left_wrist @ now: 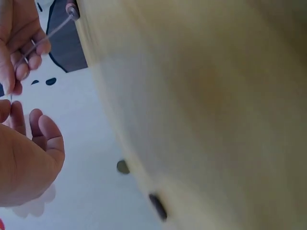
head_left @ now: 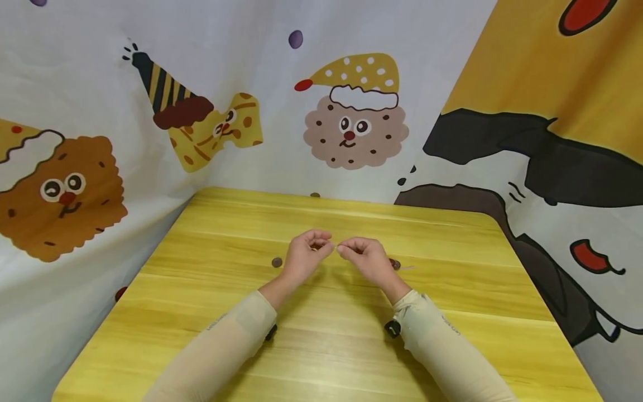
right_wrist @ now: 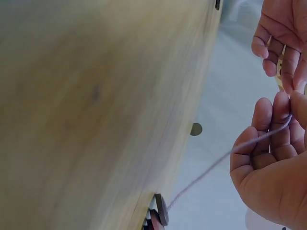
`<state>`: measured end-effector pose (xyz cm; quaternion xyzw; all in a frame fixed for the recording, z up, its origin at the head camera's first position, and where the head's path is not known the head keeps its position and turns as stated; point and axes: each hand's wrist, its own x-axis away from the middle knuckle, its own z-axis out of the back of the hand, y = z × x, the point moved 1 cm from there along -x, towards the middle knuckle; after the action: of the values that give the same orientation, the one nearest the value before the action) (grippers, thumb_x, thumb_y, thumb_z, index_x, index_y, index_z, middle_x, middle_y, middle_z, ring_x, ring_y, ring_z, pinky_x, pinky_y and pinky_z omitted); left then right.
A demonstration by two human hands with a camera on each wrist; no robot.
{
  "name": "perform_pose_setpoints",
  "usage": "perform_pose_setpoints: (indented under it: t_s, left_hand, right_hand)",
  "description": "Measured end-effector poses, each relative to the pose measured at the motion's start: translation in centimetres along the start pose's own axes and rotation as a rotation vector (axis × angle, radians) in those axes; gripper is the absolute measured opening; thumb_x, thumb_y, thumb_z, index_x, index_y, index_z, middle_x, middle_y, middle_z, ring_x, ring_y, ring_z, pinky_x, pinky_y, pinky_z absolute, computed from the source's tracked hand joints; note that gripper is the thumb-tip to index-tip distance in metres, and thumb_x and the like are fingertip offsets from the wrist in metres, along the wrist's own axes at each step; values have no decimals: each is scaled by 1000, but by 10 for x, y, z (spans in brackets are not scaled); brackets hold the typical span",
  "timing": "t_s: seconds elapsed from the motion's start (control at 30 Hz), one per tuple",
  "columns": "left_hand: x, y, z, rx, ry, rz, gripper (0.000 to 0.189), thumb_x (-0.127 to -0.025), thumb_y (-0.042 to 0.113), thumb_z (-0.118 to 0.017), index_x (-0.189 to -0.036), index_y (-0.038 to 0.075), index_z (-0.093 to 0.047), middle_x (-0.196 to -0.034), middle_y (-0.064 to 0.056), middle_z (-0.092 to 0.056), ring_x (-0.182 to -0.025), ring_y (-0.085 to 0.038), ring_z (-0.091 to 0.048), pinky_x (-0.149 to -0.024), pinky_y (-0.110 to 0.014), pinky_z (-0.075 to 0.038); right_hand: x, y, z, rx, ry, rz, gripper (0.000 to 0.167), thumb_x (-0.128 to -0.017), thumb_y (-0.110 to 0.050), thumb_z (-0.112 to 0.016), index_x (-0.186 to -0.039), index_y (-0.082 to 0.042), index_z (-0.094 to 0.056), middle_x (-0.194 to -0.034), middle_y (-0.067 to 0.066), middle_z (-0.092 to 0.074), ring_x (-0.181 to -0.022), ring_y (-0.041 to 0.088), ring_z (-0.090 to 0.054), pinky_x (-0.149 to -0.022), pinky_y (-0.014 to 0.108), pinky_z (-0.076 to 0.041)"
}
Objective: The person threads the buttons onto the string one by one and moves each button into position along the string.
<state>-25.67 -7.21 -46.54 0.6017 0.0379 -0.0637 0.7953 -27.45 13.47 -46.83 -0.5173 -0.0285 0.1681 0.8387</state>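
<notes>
Both hands meet above the middle of the table. My right hand (head_left: pixel 370 258) pinches a thin pale purple string (right_wrist: pixel 206 168) between thumb and forefinger, and the string runs across its palm side and down toward the table. My left hand (head_left: pixel 305 254) has thumb and forefinger pinched at the short end of string between the hands, its other fingers loosely bent. Near the right wrist lies a small group of brown round discs (head_left: pixel 396 264) with something red beside them, partly hidden by the hand. A single brown disc (head_left: pixel 277 262) lies left of the left hand.
The yellow wood-grain table (head_left: pixel 321 346) has rounded far corners. A white cloth (head_left: pixel 271 162) printed with cartoon food hangs close around its back and sides.
</notes>
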Motion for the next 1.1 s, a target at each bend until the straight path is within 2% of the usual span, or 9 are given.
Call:
perform_pose_setpoints:
  t_s: [0.1,0.2,0.3,0.4,0.53,0.63,0.83,0.97,1.1]
  left_hand:
    - [-3,-2,15,-166,-65,10,30,-103,32,-74,-129,17,-75,-116,-2,-78,-108,-23,-69,-85,-37,-61]
    - [-5,-12,46,-412,-127,32,42,-101,35,-78,-137,15,-72,-132,-7,-74,-125,-31,-65,-100,-48,-59]
    - [-6,-28,76,-615,-197,52,54,-96,35,-83,-142,11,-69,-143,-14,-68,-133,-38,-63,-108,-55,-56]
    - [-7,-43,96,-705,-261,67,61,-92,33,-87,-144,9,-67,-149,-20,-63,-137,-43,-60,-112,-59,-52]
    - [-7,-49,107,-728,-294,86,59,-89,32,-89,-139,8,-70,-154,-23,-59,-143,-48,-54,-117,-64,-45]
    - [-7,-46,110,-737,-285,93,49,-89,30,-89,-131,8,-76,-154,-23,-59,-145,-48,-52,-120,-64,-43]
    - [-7,-47,110,-724,-244,75,33,-88,26,-90,-113,8,-81,-147,-22,-65,-141,-46,-56,-118,-61,-46]
    - [-4,-49,108,-698,-216,61,24,-88,24,-90,-107,12,-80,-138,-18,-71,-134,-43,-63,-112,-59,-51]
    - [-2,-51,107,-611,-170,51,11,-93,19,-86,-100,13,-80,-115,-9,-80,-111,-31,-73,-95,-48,-59]
  right_hand:
    - [3,0,6,21,26,-2,25,-104,-35,-73,-111,-13,-83,-107,10,-82,-88,11,-68,-77,27,-57]
    - [4,-1,7,33,40,-5,23,-103,-35,-75,-111,-16,-83,-104,5,-82,-87,13,-67,-77,28,-56]
    - [6,-1,9,27,43,-9,21,-102,-34,-75,-110,-16,-84,-104,5,-82,-87,14,-66,-77,28,-55]
    - [6,-1,9,16,32,-15,18,-102,-34,-76,-108,-19,-84,-105,5,-82,-87,15,-66,-77,28,-55]
    - [6,-1,7,4,14,-4,16,-102,-34,-76,-107,-21,-84,-104,5,-81,-87,17,-67,-76,28,-56]
    - [6,-2,6,1,3,-3,16,-102,-33,-76,-107,-21,-84,-104,2,-81,-88,18,-68,-76,30,-57]
    - [6,-5,6,8,2,-15,14,-101,-32,-77,-107,-22,-85,-104,-1,-82,-90,17,-71,-77,30,-59]
    - [7,-3,6,7,3,-14,13,-101,-31,-78,-107,-22,-85,-104,0,-82,-89,14,-70,-77,29,-58]
    - [8,-2,6,-3,1,-22,14,-100,-30,-78,-109,-21,-85,-106,2,-82,-90,14,-71,-78,28,-58]
